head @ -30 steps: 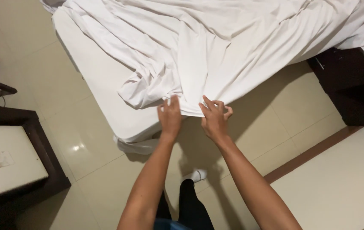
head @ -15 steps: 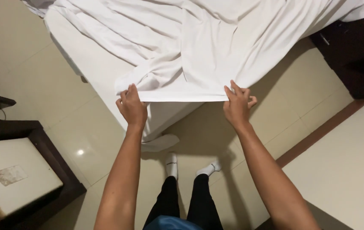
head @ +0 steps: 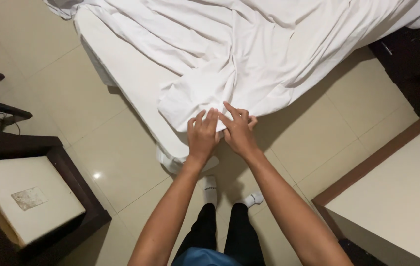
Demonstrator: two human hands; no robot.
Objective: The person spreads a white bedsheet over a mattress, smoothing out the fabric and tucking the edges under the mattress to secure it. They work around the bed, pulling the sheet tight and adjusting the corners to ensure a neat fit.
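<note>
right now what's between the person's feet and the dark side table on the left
In the head view, only bare cream tile floor with a small glint of light lies between the white-socked feet and the dark side table. Both hands grip the white sheet above.

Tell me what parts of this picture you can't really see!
- Fingertips of the left hand and right hand: tucked at the hem of the white sheet, so the grip is unclear.
- The bed: its far end is cut off by the top edge.
- Dark furniture at the right: too dim to identify.
- Small patch on the pale side table: too small to tell what it is.
</note>
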